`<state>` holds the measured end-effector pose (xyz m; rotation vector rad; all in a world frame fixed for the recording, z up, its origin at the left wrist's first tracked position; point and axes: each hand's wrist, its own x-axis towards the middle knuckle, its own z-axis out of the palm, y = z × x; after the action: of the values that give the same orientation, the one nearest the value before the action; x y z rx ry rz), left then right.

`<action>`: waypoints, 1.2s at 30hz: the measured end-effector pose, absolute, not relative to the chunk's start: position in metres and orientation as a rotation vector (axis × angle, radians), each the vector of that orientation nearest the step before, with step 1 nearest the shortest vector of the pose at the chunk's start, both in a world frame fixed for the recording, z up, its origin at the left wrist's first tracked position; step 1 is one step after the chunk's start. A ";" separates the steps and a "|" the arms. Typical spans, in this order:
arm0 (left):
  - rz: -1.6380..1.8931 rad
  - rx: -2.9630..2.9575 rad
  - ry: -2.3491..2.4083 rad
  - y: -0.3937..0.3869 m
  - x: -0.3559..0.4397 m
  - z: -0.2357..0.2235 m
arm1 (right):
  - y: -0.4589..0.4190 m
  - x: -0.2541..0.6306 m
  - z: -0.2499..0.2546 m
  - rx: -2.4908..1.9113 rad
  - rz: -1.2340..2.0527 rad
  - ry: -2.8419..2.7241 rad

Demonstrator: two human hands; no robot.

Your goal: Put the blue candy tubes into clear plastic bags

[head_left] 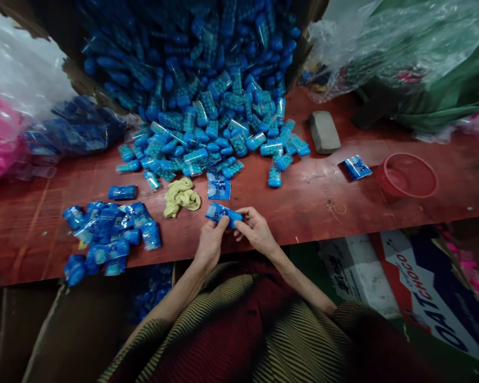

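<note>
L hand point(209, 242) & R hand point(256, 230) both clamped on small blue-capped clear plastic capsule container point(223, 214), just above red wooden tabletop point(303, 207) edge.

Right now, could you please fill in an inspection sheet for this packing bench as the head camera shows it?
Surface: red-brown wooden bench, scuffed, bare along the near right edge.
Job's things: one blue capsule pack held over the near edge; big heap of blue packs spilling from a carton; smaller pile of wrapped packs at near left.
Clutter: yellow cloth, grey block, red mesh basket, loose blue sachet.
Grippers: left hand and right hand both grip the pack.
Cables: nothing seen.
Surroundings: clear plastic bags, pink goods, printed carton below.
</note>
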<state>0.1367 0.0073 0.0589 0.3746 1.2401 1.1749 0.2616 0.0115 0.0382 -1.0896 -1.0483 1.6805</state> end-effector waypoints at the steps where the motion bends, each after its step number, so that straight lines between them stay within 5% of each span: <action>1: 1.183 0.374 1.211 0.008 0.136 0.059 | 0.011 0.261 0.038 -1.064 1.723 -1.016; 8: 1.007 0.263 0.905 0.017 0.120 0.066 | 0.014 0.262 0.039 -0.919 1.706 -0.939; 36: 0.894 0.266 0.922 0.003 0.125 0.070 | 0.020 0.280 0.044 -0.751 1.926 -1.134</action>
<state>0.1251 0.0026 0.0701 0.2663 0.9221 0.8937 0.2805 0.0204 0.0435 -0.7512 -1.1343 1.9261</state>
